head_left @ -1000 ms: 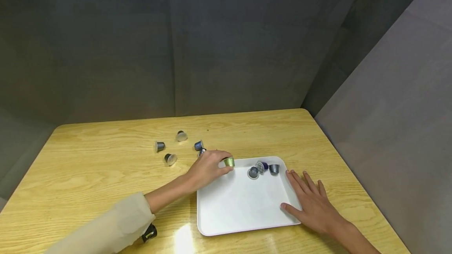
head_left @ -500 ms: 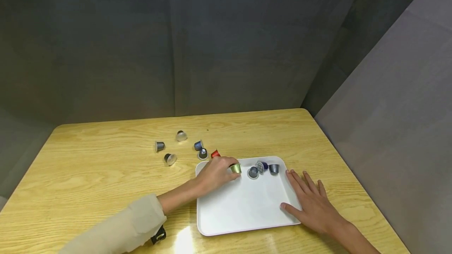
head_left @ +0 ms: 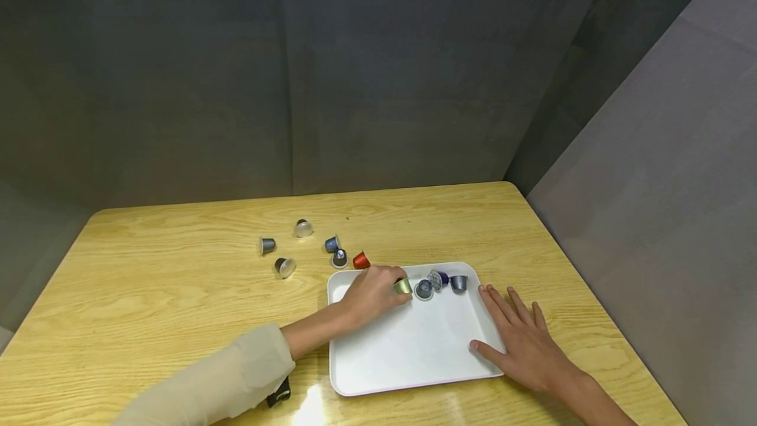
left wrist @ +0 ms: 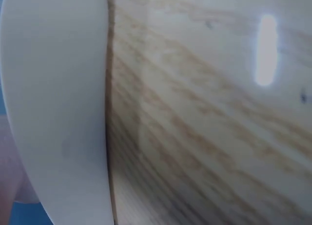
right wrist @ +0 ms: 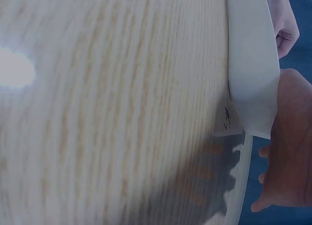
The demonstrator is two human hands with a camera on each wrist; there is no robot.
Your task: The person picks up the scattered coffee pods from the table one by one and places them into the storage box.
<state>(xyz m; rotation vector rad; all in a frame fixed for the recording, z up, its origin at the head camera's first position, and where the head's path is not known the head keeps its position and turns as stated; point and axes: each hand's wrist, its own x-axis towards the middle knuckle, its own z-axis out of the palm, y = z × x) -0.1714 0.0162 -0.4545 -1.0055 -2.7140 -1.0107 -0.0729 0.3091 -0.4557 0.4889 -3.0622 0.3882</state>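
Observation:
In the head view my left hand [head_left: 375, 293] pinches a green coffee capsule [head_left: 403, 286] between thumb and fingers, low over the white tray [head_left: 414, 354]. Just right of it, inside the tray's far edge, lie a grey-blue capsule [head_left: 423, 289], a dark blue capsule [head_left: 438, 279] and a dark grey capsule [head_left: 458, 284]. My right hand [head_left: 523, 347] rests with spread fingers against the tray's right side, its thumb over the rim. The right wrist view catches the right hand [right wrist: 295, 137] beside the tray wall [right wrist: 252, 49]; the green capsule is hidden there.
Behind the tray's back left corner lie a red capsule [head_left: 361, 260], a black capsule [head_left: 340, 258] and a blue capsule [head_left: 332, 244]. Farther left are a grey capsule [head_left: 268, 245] and two clear-and-dark capsules, one nearer [head_left: 286, 267] and one farther [head_left: 303, 228]. Dark partitions [head_left: 378, 84] stand behind the wooden table.
My left hand has moved right and slightly nearer with the green capsule, close to the capsules in the tray. The red capsule has come into sight behind it. The right hand stays put.

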